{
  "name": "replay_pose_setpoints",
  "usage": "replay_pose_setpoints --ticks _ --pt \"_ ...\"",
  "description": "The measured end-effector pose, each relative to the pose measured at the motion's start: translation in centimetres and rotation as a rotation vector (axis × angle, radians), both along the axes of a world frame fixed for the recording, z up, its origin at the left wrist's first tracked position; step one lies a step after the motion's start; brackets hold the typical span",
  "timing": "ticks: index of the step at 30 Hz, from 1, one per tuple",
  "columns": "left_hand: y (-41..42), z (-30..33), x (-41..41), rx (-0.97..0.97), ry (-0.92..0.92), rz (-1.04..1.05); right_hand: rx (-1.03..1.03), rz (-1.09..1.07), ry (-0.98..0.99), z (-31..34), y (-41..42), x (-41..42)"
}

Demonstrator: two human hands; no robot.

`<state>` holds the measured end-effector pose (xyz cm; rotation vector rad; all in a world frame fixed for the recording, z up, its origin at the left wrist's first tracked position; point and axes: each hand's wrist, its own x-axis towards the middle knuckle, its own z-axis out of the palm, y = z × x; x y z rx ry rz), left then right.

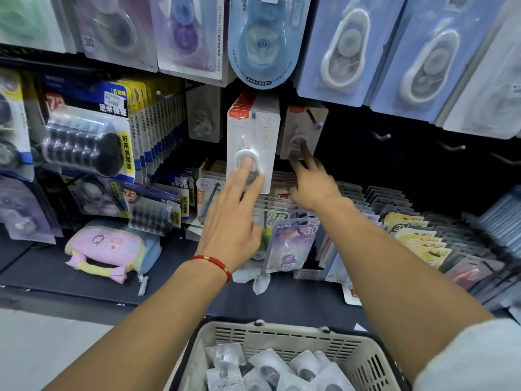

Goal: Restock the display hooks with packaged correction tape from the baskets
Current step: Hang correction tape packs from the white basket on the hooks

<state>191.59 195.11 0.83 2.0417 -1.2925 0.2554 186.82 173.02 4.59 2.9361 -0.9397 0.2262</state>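
Note:
A stack of white correction tape packs point(253, 128) with red tops hangs on a display hook at the centre. My left hand point(234, 215), a red bracelet at its wrist, presses the front pack with straight fingers. To the right, a darker pack point(303, 131) hangs deeper on its own hook point(314, 119). My right hand point(313, 184) reaches up and touches that pack's lower edge with extended fingers. At the bottom, a beige basket point(282, 337) holds several clear-wrapped correction tape packs point(270, 368).
Larger blue and purple tape packs point(341, 49) hang in the row above. Bare hooks point(382, 135) stick out to the right. Multi-pack refills point(93, 136) hang left. A pastel pouch point(110, 249) lies on the shelf, with rows of upright packs point(417, 238) to the right.

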Motion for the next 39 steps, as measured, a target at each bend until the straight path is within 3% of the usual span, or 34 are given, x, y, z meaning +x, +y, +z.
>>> replay_pose_setpoints --ticks 5,10,17,20,23,27,31,35,37,39 --pt "1.0 -1.1 -0.4 0.096 -0.015 -0.027 0.132 0.118 -0.119 -0.4 0.8 -4.2" --pt "3.4 -3.7 -2.2 0.455 -0.065 -0.166 0.238 0.219 -0.23 -4.3 5.3 -13.2" --pt "8.8 -12.9 -9.1 1.228 -0.21 -0.368 0.608 0.162 0.279 -15.3 12.7 -22.1" --pt "11.3 -18.3 -12.9 1.402 -0.058 -0.374 0.748 0.149 0.483 -21.9 17.2 -24.1" --pt "13.2 -21.7 -14.9 1.333 0.255 -0.234 0.863 0.135 0.525 -27.0 21.4 -24.5" --pt "15.1 -23.3 -16.0 1.199 0.493 -0.07 0.995 -0.026 0.315 -30.4 24.7 -24.0" --pt "15.6 -22.8 -15.4 1.079 0.513 -0.066 1.209 -0.205 -0.004 -29.5 23.7 -22.5" --pt "15.3 -22.3 -14.8 0.743 0.543 -0.101 1.703 -0.351 -0.362 -26.7 20.5 -21.5" --pt "15.1 -22.3 -14.4 0.614 0.47 -0.039 1.857 -0.341 -0.413 -26.6 19.9 -21.9" --pt "15.1 -22.1 -14.0 0.574 0.52 0.048 1.732 -0.318 -0.23 -27.6 20.2 -22.5"
